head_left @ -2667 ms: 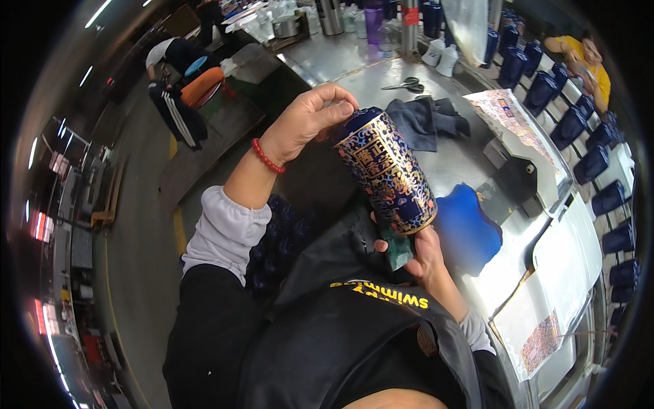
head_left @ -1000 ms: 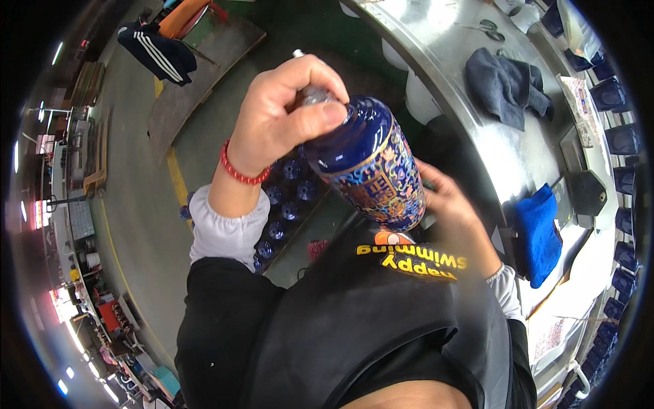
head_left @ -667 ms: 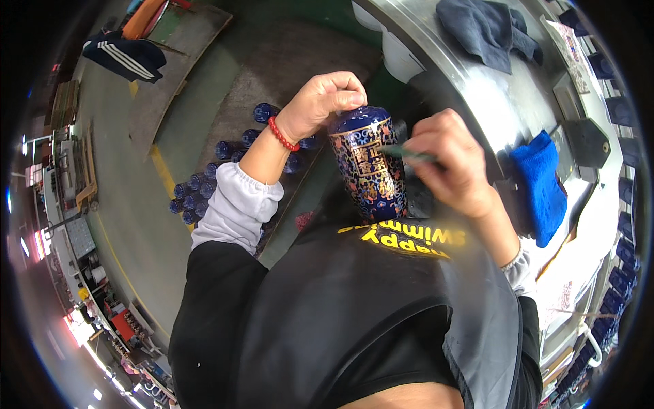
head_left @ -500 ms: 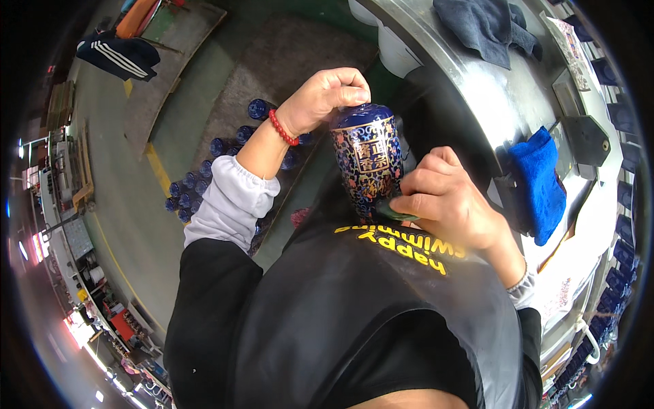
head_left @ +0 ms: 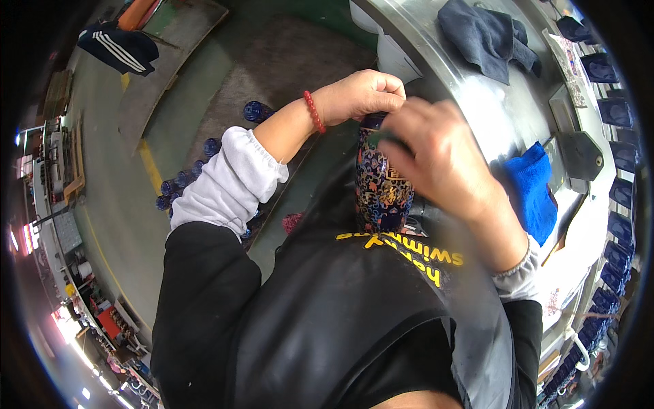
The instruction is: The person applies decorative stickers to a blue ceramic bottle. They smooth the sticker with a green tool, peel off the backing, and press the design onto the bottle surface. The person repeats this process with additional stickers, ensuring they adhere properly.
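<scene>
A dark blue bottle (head_left: 385, 198) stands nearly upright against my black apron, covered in a colourful floral pattern with a gold-edged panel. My left hand (head_left: 364, 95), with a red bead bracelet at the wrist, is closed at the bottle's top, thumb and fingers pinched there. My right hand (head_left: 436, 153) is curled in front of the bottle's upper part and partly blurred. Between its thumb and fingers shows a small dark green piece (head_left: 395, 138), which I cannot make out further. The two hands hide the bottle's shoulder and much of the panel.
On my right is a metal table (head_left: 426, 34) with a grey cloth (head_left: 480, 37), a bright blue cloth (head_left: 533, 194) and a dark angular block (head_left: 579, 155). Blue bottles (head_left: 257, 111) stand low on the left. More dark blue pieces (head_left: 615, 112) line the far right. White buckets (head_left: 396, 58) stand ahead.
My right hand has moved up from the bottle's lower side to its upper front, carrying the green piece. The left hand and bottle top have shifted right, and the bottle is more upright.
</scene>
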Motion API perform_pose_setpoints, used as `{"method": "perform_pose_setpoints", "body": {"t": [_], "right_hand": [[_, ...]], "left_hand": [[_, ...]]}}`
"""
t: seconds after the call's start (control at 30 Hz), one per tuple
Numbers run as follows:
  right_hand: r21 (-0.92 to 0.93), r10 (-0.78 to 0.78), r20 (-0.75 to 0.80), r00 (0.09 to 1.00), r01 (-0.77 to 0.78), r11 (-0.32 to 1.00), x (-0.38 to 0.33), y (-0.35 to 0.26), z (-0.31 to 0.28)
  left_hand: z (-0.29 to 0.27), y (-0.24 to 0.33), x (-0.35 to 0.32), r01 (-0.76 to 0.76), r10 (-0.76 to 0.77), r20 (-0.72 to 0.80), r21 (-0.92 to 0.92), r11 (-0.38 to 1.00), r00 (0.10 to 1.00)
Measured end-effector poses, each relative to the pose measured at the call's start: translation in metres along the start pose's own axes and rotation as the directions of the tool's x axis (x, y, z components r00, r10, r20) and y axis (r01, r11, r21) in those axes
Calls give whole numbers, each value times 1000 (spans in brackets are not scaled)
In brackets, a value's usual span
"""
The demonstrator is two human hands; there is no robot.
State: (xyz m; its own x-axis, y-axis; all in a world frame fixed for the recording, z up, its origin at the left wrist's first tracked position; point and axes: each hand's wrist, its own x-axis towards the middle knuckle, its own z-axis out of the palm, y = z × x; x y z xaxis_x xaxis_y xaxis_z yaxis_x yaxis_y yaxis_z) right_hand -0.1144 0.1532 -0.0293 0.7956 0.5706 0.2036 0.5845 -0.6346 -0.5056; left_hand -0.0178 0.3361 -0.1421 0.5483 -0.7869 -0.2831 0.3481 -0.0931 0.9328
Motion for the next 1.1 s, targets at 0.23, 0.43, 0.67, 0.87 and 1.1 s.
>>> {"method": "perform_pose_setpoints", "body": {"t": [0.23,0.43,0.67,0.87,1.1], "right_hand": [[267,-133,111,985,99,959,-55,19,9],[518,193,-206,959,-60,853,-71,44,-13],[123,325,-505,799,-306,944,-48,56,-17],[-95,72,-400,914,-119,988,-45,83,-32],[-158,353,-572,741,-522,838,-71,66,-77]], "left_hand": [[-3,-3,-8,-43,43,-41,-9,999,998],[-4,29,-62,-379,483,-165,428,821,860],[-66,43,-89,-16,886,-280,951,308,369],[-186,-64,-50,386,786,-452,874,296,422],[-270,-234,-15,688,379,-805,589,424,456]]}}
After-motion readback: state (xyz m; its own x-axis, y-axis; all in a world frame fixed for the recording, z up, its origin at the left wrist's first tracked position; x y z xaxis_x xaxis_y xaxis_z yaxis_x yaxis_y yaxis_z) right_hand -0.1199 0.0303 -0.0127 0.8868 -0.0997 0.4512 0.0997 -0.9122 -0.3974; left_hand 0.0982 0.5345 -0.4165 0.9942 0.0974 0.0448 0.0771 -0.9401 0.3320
